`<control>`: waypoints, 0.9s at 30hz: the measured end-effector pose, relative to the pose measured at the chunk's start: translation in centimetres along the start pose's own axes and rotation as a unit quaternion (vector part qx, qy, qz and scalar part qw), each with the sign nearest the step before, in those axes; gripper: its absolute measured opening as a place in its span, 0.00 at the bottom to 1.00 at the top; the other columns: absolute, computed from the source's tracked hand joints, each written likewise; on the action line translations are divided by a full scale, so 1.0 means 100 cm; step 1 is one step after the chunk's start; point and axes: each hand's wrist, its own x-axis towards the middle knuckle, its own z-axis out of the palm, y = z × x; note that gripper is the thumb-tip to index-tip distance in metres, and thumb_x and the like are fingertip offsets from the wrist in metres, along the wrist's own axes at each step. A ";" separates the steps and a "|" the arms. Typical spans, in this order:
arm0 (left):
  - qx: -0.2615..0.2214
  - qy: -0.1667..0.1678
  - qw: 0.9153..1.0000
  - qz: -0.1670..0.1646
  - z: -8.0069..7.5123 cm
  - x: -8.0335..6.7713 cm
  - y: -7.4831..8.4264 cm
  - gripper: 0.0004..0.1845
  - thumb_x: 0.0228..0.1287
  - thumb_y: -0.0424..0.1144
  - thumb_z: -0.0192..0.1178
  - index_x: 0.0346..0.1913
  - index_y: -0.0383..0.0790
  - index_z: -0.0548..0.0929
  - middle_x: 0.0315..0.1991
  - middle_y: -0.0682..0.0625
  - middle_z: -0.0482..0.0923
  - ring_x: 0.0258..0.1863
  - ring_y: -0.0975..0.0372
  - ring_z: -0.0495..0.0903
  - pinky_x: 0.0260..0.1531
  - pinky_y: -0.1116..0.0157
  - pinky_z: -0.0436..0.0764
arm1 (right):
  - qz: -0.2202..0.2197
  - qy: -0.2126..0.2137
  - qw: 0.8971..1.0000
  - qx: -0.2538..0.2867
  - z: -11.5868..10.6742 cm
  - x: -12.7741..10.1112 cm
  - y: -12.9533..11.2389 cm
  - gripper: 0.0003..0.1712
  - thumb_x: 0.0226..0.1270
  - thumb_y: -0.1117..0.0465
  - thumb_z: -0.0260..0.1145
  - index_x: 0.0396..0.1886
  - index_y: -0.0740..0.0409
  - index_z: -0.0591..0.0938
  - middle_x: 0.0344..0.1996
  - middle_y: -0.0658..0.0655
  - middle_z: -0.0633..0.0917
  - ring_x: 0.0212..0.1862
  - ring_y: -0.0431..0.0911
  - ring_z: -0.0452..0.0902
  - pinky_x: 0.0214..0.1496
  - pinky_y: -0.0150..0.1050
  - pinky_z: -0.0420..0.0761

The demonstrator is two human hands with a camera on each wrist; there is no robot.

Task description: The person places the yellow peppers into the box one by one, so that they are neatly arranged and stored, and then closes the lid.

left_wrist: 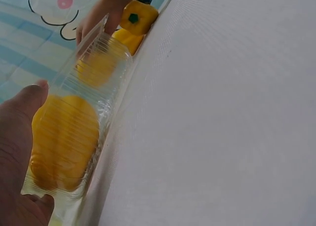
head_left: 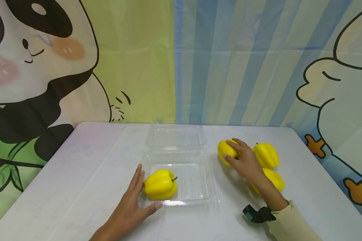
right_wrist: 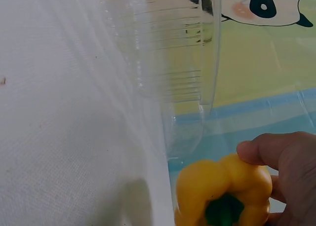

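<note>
A clear plastic clamshell box lies with its lid folded back on the table. Inside its left part sits a yellow bell pepper, stem toward the right. My left hand is at the box's front left corner, fingers straight along the left side and thumb by the front rim. To the right of the box, my right hand grips another yellow bell pepper between thumb and fingers. The right wrist view shows this held pepper with its green stem facing the camera.
Two more yellow peppers lie on the right, one farther back and one nearer, partly hidden by the right forearm. A black wrist camera sits at the right cuff. A printed curtain hangs behind the white table.
</note>
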 end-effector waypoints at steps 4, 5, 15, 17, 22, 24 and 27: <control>0.003 0.000 1.000 -0.004 -0.001 0.000 0.001 0.60 0.54 0.62 0.68 0.76 0.32 0.46 0.78 0.57 0.31 0.69 0.47 0.62 0.62 0.52 0.62 | -0.020 0.008 0.999 0.031 -0.005 0.000 -0.002 0.30 0.66 0.59 0.68 0.66 0.62 0.74 0.69 0.64 0.66 0.66 0.61 0.65 0.60 0.56 0.73; 0.004 0.000 1.000 -0.004 -0.001 -0.001 0.001 0.60 0.54 0.62 0.68 0.76 0.32 0.46 0.78 0.57 0.31 0.68 0.47 0.62 0.62 0.52 0.62 | -0.025 0.008 0.999 0.036 -0.006 -0.001 -0.003 0.30 0.66 0.58 0.68 0.66 0.61 0.74 0.69 0.63 0.66 0.65 0.60 0.66 0.59 0.56 0.74; 0.008 0.001 1.000 -0.006 -0.001 -0.001 0.000 0.61 0.53 0.64 0.67 0.76 0.31 0.47 0.78 0.57 0.31 0.70 0.48 0.59 0.62 0.51 0.61 | -0.113 -0.032 0.992 0.037 -0.020 -0.007 -0.013 0.30 0.66 0.56 0.69 0.67 0.50 0.75 0.70 0.51 0.68 0.64 0.52 0.68 0.47 0.47 0.80; 0.006 0.000 1.000 -0.007 -0.001 -0.001 0.001 0.61 0.53 0.64 0.67 0.76 0.32 0.46 0.78 0.58 0.31 0.70 0.48 0.59 0.62 0.51 0.61 | -0.125 -0.051 0.990 0.052 -0.020 -0.009 -0.016 0.30 0.65 0.56 0.69 0.67 0.49 0.75 0.70 0.49 0.68 0.65 0.50 0.67 0.55 0.49 0.78; -0.002 0.000 1.000 -0.002 -0.001 0.000 0.000 0.61 0.53 0.65 0.66 0.76 0.32 0.46 0.78 0.58 0.31 0.69 0.48 0.61 0.62 0.52 0.61 | -0.138 -0.078 0.983 0.093 -0.017 -0.011 -0.020 0.29 0.66 0.58 0.69 0.67 0.48 0.75 0.69 0.49 0.69 0.68 0.50 0.64 0.63 0.52 0.69; -0.001 0.000 1.000 -0.001 -0.001 0.000 0.001 0.61 0.53 0.66 0.66 0.76 0.32 0.46 0.78 0.58 0.31 0.69 0.48 0.61 0.62 0.52 0.62 | -0.141 -0.084 0.981 0.100 -0.015 -0.012 -0.021 0.30 0.66 0.59 0.69 0.67 0.47 0.75 0.69 0.49 0.69 0.68 0.49 0.64 0.63 0.50 0.69; 0.000 0.000 1.000 -0.002 0.000 -0.001 0.001 0.61 0.53 0.66 0.66 0.76 0.32 0.47 0.78 0.58 0.31 0.69 0.48 0.60 0.62 0.52 0.61 | -0.150 -0.095 0.978 0.109 -0.013 -0.013 -0.022 0.30 0.66 0.61 0.68 0.68 0.46 0.74 0.69 0.47 0.69 0.68 0.46 0.65 0.63 0.46 0.71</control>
